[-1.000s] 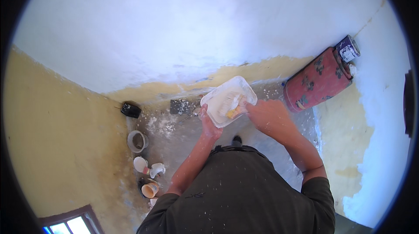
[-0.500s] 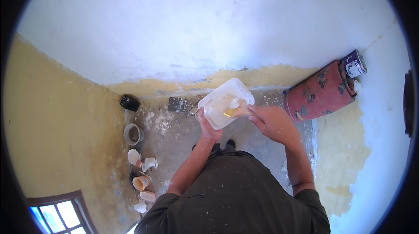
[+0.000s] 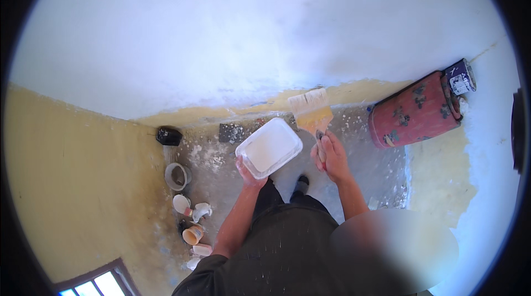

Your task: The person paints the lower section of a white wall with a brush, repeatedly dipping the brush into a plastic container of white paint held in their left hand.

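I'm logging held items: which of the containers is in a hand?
The white rectangular tub, in the left hand; neither hand touches the others, such as the round grey bucket.

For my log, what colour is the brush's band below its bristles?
The brush's band is yellow, clearest in the head view.

Paint-spattered grey floor (image 3: 217, 191), pale bucket (image 3: 176, 187), orange tub (image 3: 192, 235), rolled red mat (image 3: 415, 111)
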{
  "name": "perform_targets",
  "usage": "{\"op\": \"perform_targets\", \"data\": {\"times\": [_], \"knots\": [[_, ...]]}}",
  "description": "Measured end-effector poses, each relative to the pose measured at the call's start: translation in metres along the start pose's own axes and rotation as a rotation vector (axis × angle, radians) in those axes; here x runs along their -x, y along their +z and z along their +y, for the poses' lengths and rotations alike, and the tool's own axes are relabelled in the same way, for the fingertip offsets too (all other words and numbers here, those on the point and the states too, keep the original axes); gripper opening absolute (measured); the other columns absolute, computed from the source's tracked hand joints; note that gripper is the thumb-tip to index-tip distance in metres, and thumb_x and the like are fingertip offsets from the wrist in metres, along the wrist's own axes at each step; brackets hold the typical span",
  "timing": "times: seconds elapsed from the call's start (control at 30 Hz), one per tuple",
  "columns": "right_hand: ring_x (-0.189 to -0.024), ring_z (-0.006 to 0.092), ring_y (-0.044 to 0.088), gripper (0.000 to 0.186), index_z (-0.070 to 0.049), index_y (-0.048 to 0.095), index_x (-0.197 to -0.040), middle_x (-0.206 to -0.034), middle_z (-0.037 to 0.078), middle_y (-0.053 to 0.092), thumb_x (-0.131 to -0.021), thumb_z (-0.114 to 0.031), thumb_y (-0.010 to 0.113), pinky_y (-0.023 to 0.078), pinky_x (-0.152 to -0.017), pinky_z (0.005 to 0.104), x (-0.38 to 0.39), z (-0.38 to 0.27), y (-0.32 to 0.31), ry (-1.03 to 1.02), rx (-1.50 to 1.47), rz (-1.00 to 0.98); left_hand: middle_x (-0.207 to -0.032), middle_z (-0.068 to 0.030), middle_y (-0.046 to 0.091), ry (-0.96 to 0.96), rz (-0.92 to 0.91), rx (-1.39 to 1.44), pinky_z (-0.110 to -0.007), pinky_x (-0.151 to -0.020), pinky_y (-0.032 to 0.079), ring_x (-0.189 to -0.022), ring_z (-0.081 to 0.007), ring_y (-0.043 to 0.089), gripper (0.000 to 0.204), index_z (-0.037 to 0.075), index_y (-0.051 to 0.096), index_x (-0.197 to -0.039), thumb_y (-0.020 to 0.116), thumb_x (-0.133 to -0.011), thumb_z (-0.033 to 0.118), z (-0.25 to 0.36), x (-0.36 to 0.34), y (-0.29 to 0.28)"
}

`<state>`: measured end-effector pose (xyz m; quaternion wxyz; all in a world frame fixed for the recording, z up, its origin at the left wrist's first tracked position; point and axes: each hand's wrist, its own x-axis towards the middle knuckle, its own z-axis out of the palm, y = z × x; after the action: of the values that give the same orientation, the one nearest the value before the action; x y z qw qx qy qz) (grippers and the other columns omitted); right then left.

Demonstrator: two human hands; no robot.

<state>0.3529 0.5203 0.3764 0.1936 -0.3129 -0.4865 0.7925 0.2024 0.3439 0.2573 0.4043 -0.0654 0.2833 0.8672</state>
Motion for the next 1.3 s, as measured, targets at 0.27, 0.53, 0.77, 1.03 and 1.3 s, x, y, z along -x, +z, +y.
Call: {"op": "perform_targets", "data": {"times": [0.27,0.53,0.77,1.03,1.3], "knots": [[-0.045,0.0081,0.041,0.023,-0.005,0.051,-0.105,-0.08,0.004,0.055,-0.097,-0.025,0.045,0.032,-0.036,0.0231,-0.175,0.126,-0.035,0.345,0.034,0.244,-0.139,-0.0102,0.046,-0.055,0.03,-0.035,-0.054,-0.102,0.039,-0.125,-0.0332,0.046,0.078,0.014,0.037,-0.141,0.04,-0.084,0.067,0.027,-0.009,-0.067],[-0.047,0.0085,0.041,0.02,-0.004,0.052,-0.095,-0.073,0.004,0.051,-0.094,-0.024,0.05,0.029,-0.035,0.0231,-0.303,0.218,-0.058,0.415,-0.037,0.366,-0.14,-0.0105,0.044,-0.15,0.143,-0.092,-0.057,-0.1,0.04,-0.127,-0.0348,0.045,0.084,0.015,0.035,-0.142,0.039,-0.082,0.073,0.028,0.001,-0.099],[-0.046,0.0087,0.041,0.025,0.003,0.054,-0.098,-0.078,0.006,0.051,-0.094,-0.021,0.051,0.029,-0.035,0.0232,-0.309,0.142,-0.011,0.345,-0.011,0.395,-0.142,-0.0087,0.042,-0.107,0.1,-0.027,-0.058,-0.102,0.038,-0.129,-0.0339,0.042,0.079,0.017,0.036,-0.142,0.04,-0.084,0.07,0.047,0.011,-0.093],[-0.043,0.0056,0.039,0.028,0.003,0.056,-0.107,-0.079,0.005,0.053,-0.095,-0.021,0.049,0.028,-0.034,0.0218,-0.207,-0.021,0.052,0.059,0.068,0.255,-0.14,-0.0095,0.044,-0.089,0.133,-0.015,-0.055,-0.1,0.041,-0.127,-0.0333,0.044,0.081,0.015,0.035,-0.142,0.04,-0.083,0.071,0.042,0.003,-0.09],[-0.044,0.0026,0.039,0.031,0.002,0.055,-0.119,-0.076,0.005,0.057,-0.097,-0.019,0.048,0.027,-0.036,0.0197,-0.206,-0.053,0.072,-0.331,0.027,0.137,-0.137,-0.0106,0.047,-0.12,0.119,0.04,-0.056,-0.098,0.042,-0.124,-0.0345,0.048,0.082,0.014,0.037,-0.141,0.042,-0.082,0.07,0.036,0.01,-0.078]]}}
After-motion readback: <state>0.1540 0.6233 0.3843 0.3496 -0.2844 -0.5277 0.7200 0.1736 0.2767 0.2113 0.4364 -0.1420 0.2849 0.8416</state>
